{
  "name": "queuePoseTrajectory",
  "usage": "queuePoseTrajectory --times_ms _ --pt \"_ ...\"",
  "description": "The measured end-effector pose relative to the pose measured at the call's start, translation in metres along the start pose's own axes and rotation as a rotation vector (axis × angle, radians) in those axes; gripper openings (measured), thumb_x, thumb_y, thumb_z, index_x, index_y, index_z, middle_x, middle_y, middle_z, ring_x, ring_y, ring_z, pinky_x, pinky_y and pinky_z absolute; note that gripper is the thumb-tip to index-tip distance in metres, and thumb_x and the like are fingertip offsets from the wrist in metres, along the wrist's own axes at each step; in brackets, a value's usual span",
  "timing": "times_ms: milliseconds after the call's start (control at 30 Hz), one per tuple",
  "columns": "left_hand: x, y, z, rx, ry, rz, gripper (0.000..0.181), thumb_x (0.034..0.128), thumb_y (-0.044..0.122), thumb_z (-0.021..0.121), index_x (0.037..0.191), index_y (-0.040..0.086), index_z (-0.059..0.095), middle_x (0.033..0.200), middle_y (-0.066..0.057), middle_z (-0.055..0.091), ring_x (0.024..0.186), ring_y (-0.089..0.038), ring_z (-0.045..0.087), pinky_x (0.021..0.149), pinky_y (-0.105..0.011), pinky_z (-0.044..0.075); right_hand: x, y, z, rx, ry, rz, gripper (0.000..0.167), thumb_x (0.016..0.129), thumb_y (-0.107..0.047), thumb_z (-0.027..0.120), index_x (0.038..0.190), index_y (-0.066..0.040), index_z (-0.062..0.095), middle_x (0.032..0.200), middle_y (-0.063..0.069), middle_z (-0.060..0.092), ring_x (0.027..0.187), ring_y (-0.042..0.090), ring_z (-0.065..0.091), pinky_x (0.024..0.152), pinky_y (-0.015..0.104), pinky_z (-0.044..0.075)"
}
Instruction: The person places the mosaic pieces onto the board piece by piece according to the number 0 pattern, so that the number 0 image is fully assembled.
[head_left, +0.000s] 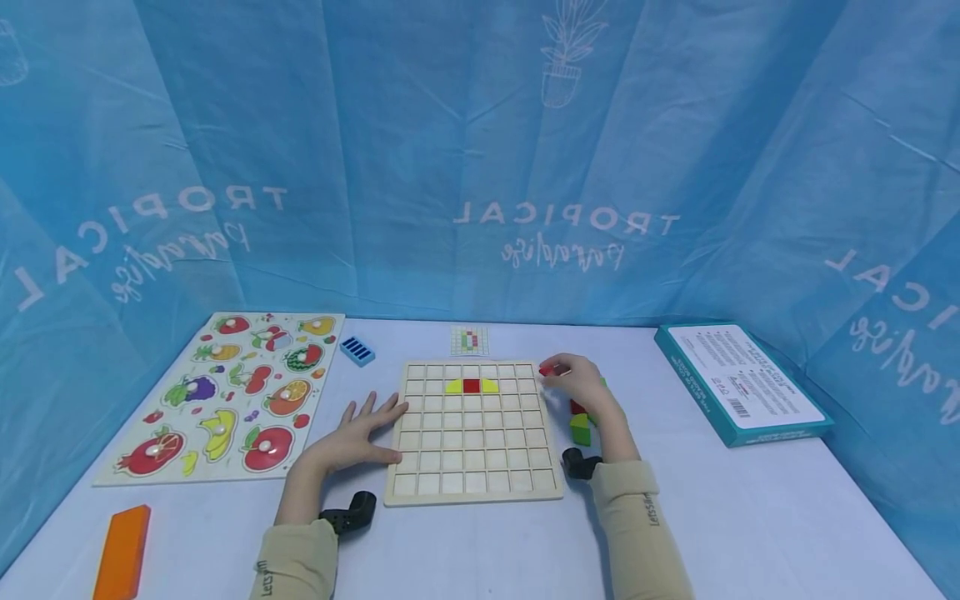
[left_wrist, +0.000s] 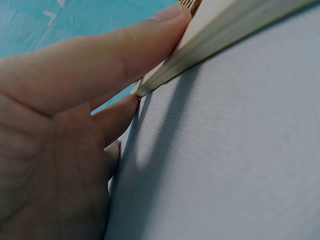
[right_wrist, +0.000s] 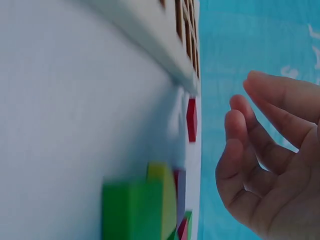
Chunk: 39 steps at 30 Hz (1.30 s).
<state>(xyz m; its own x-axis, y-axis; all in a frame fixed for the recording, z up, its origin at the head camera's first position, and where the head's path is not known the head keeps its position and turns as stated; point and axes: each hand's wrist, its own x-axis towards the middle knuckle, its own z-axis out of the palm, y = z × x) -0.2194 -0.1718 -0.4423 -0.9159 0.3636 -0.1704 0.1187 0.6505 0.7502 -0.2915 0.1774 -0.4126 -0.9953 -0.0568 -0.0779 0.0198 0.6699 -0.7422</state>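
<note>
- The red block (right_wrist: 192, 120) lay on the surface (head_left: 472, 554) just beside the board's far right corner; a hasty pinch there could have bumped the board (head_left: 473, 460) or flicked the block away.
- The right hand (head_left: 587, 388) had its fingers loosely bent, with nothing seen between them in the wrist view. From above the fingertips covered part of the block, so contact was hard to judge; closing too high would likely have missed it.
- The left hand (head_left: 351, 443) was spread, thumb and fingertips against the board's left edge. That light touch might not have stopped the board from turning under a knock from the right.
- Such a jolt could have unsettled the red square (head_left: 471, 386) and the yellow pieces (head_left: 454, 387) on either side of it, in the board's cells.
- The green block (head_left: 581, 435) and its neighbours sat close to the right forearm and black wrist camera (head_left: 581, 464); a low, sideways sweep could have scattered them.
</note>
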Motion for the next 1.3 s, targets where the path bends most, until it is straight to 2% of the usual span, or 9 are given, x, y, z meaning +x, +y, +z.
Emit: queuePoseTrajectory --times_ms 233,633,1000,1300 --pt "0.001 -0.001 0.001 0.008 0.0 -0.006 0.086 0.0721 0.031 0.074 0.144 0.008 0.032 0.153 -0.016 0.015 0.14 -0.037 -0.01 0.11 -0.053 -0.013 -0.003 0.013 -0.014 -0.008 -0.027 0.104 0.024 0.085 -0.014 0.063 0.108 -0.009 0.065 0.108 0.012 0.06 0.094 0.026 0.053 0.081 0.037 0.05" --pt "0.0 0.0 -0.001 0.01 0.0 -0.002 0.087 0.0714 0.031 0.074 0.143 0.007 0.032 0.153 -0.017 0.014 0.139 -0.038 -0.011 0.11 -0.054 -0.014 -0.005 0.029 -0.026 0.021 -0.074 0.171 0.021 0.084 -0.015 0.065 0.105 -0.009 0.064 0.103 0.01 0.059 0.085 0.023 0.054 0.073 0.03 0.051" --pt "-0.002 0.001 0.0 0.008 -0.004 0.005 0.087 0.0712 0.032 0.074 0.143 0.007 0.032 0.152 -0.018 0.014 0.139 -0.039 -0.01 0.11 -0.055 -0.013 -0.008 0.042 -0.031 0.002 -0.123 0.186 0.024 0.08 -0.004 0.065 0.103 -0.008 0.065 0.101 0.01 0.06 0.089 0.024 0.053 0.078 0.035 0.048" --pt "-0.001 0.002 -0.001 0.015 0.005 0.004 0.087 0.0713 0.032 0.074 0.143 0.007 0.033 0.152 -0.017 0.015 0.139 -0.039 -0.01 0.11 -0.054 -0.013 -0.009 0.041 -0.031 -0.024 -0.15 0.169 0.028 0.076 0.0 0.068 0.102 -0.01 0.066 0.103 0.009 0.059 0.094 0.026 0.05 0.084 0.041 0.046"
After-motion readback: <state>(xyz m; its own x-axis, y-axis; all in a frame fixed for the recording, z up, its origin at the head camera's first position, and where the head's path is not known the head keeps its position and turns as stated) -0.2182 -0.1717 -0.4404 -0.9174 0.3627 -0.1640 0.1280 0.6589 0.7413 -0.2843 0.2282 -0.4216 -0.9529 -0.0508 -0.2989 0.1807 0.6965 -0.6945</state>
